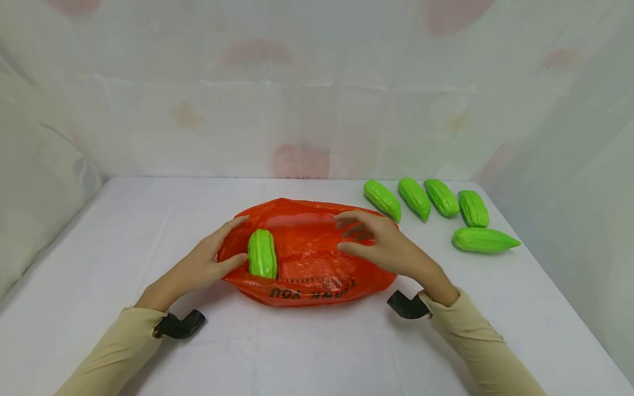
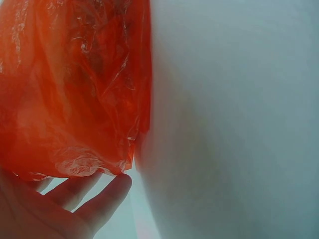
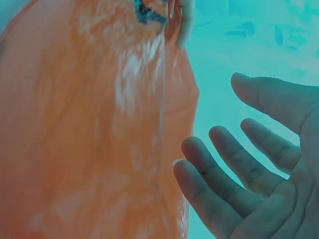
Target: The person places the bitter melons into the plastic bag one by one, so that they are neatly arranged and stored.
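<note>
Head view: The bag [image 1: 307, 234] lies mouth up, 1 gourd [image 1: 262, 254] inside at its left end; 5 gourds [image 1: 442, 198] lie on the table [image 1: 317, 352], far right. Left hand [image 1: 213, 256]: spread at the left rim. Right hand [image 1: 378, 242]: spread over the right side.

Left wrist view: fingers [image 2: 102, 204] straight against the bag — no pinch visible.

Right wrist view: fingers apart, holding nothing.

Step, as judged: loading — early; next move probably requires a right-hand reach to 1 loose gourd.

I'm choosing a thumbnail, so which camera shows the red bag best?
The head view: it shows nearly all of the bag, open, with one green gourd inside. The left wrist view gives only part of its outside, by the left hand; the right wrist view, only a washed-out orange stretch near the right hand.
</note>
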A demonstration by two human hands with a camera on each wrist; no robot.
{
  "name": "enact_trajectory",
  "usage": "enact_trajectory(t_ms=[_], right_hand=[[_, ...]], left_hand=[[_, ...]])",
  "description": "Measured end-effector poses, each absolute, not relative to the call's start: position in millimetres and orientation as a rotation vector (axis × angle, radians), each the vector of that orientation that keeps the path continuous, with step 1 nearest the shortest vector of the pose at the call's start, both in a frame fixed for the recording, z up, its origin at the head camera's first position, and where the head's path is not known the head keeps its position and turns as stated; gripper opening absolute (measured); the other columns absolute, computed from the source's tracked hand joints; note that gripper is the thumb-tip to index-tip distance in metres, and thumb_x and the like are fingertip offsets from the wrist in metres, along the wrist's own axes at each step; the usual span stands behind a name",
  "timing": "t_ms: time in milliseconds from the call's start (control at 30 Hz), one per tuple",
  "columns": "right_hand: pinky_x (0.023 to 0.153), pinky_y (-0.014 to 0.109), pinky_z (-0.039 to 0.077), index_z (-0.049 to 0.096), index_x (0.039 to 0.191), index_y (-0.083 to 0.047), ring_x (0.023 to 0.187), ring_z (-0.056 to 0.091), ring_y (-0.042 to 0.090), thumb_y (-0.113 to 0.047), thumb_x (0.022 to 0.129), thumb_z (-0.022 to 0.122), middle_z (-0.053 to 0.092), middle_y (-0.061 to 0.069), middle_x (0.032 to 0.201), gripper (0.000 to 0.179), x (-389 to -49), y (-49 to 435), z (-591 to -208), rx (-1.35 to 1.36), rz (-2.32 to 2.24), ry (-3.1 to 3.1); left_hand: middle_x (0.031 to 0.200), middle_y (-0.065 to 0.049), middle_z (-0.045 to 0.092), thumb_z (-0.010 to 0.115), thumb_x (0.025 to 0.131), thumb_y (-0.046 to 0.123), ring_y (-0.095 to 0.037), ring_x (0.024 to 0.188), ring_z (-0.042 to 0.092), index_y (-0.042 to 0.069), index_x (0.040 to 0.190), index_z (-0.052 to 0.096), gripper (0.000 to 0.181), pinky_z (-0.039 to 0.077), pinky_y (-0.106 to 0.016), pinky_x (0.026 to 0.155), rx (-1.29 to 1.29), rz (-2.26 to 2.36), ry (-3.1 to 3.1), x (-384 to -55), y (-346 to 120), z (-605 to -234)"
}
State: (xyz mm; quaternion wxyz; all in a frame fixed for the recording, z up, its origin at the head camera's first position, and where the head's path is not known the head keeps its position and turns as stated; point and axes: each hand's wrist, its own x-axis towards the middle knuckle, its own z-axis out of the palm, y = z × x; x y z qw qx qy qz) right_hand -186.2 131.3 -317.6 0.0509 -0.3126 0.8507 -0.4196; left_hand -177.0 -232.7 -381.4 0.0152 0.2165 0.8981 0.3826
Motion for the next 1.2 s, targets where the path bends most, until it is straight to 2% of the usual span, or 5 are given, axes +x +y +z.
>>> enact_trajectory(t_ms=[267, 433, 700, 1200], right_hand=[[0.097, 0.047, 0.054, 0.056, 0.132, -0.012, 0.11, 0.066, 0.027, -0.015, 0.089, 0.074, 0.065, 0.006, 0.125, 0.046, -185.7, 149.0, -317.0, -0.911, -1.253, 2.63], [0.097, 0.044, 0.054, 0.057, 0.132, -0.012, 0.111, 0.066, 0.029, -0.017, 0.09, 0.074, 0.065, 0.006, 0.125, 0.046, -183.0, 157.4, -316.0, -0.86, -1.243, 2.653], [0.095, 0.047, 0.054, 0.057, 0.134, -0.009, 0.11, 0.066, 0.031, -0.02, 0.092, 0.072, 0.066, 0.013, 0.125, 0.046, -181.0, 171.4, -313.6, -0.84, -1.223, 2.708], [0.095, 0.045, 0.055, 0.058, 0.131, -0.004, 0.11, 0.068, 0.027, -0.017, 0.09, 0.074, 0.067, 0.012, 0.124, 0.046, -185.7, 196.7, -309.6, -0.837, -1.163, 2.796]], left_hand=[[0.15, -0.016, 0.044, 0.063, 0.097, 0.023, -0.038, 0.131, 0.049, 0.017, 0.156, 0.025, 0.07, 0.05, -0.06, 0.098, 0.669, 1.196, 2.787, -177.0, -232.5, -382.0], [0.151, -0.016, 0.044, 0.062, 0.097, 0.023, -0.037, 0.131, 0.049, 0.017, 0.156, 0.025, 0.07, 0.049, -0.061, 0.1, 0.669, 1.196, 2.788, -176.9, -232.7, -381.9], [0.151, -0.016, 0.044, 0.063, 0.097, 0.023, -0.038, 0.132, 0.048, 0.016, 0.156, 0.025, 0.07, 0.049, -0.061, 0.1, 0.672, 1.195, 2.79, -177.4, -232.2, -382.4], [0.152, -0.014, 0.043, 0.063, 0.097, 0.024, -0.036, 0.134, 0.047, 0.018, 0.156, 0.025, 0.07, 0.047, -0.061, 0.103, 0.665, 1.211, 2.773, -177.6, -232.4, -382.0]])
